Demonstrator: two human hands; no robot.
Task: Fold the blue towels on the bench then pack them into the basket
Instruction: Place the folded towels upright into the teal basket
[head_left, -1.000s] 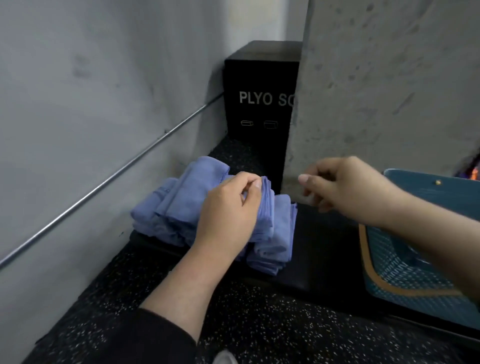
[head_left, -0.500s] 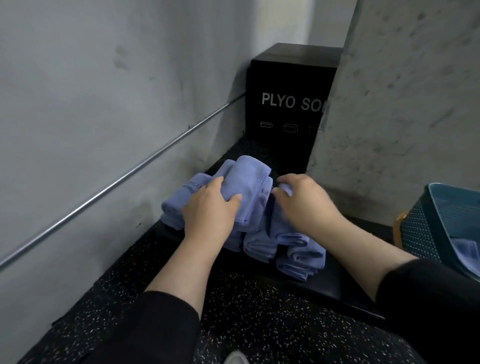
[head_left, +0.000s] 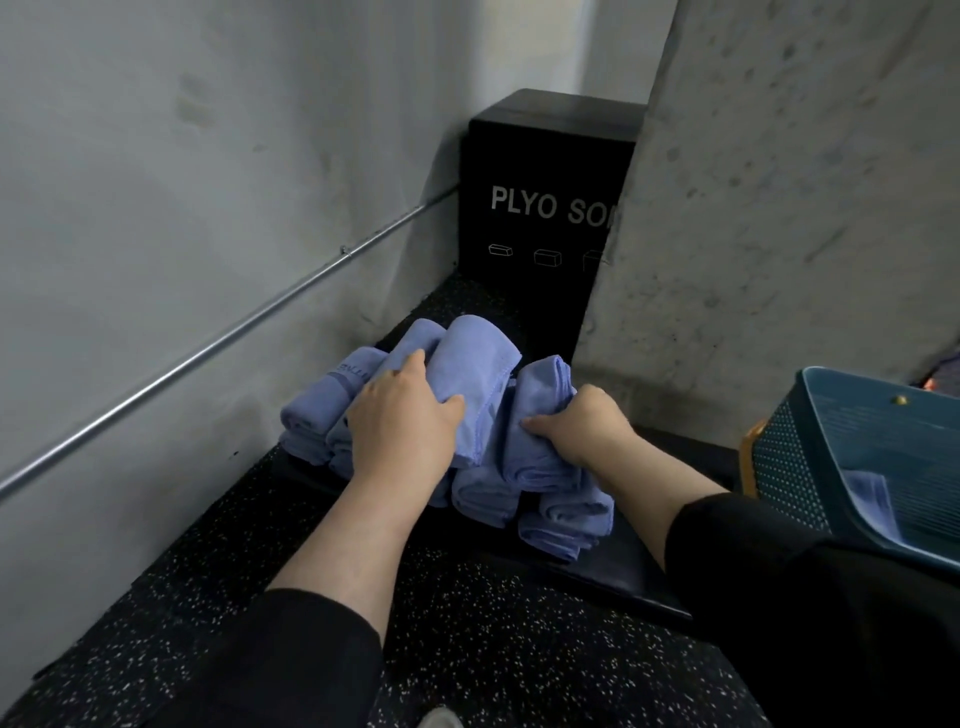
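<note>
Several folded blue towels lie piled on a low black bench by the wall. My left hand is closed around one folded towel on top of the pile. My right hand grips another folded towel just to its right. A teal basket stands at the right on the bench, tilted toward me, with a blue towel inside it.
A black plyo box stands behind the pile. A grey wall with a metal rail runs along the left, and a concrete pillar rises behind the bench. The floor is black speckled rubber.
My right hand came from mid-air near the basket to the pile and closed on a towel. My left hand shifted its hold on the top towel. The view moved left and closer.
</note>
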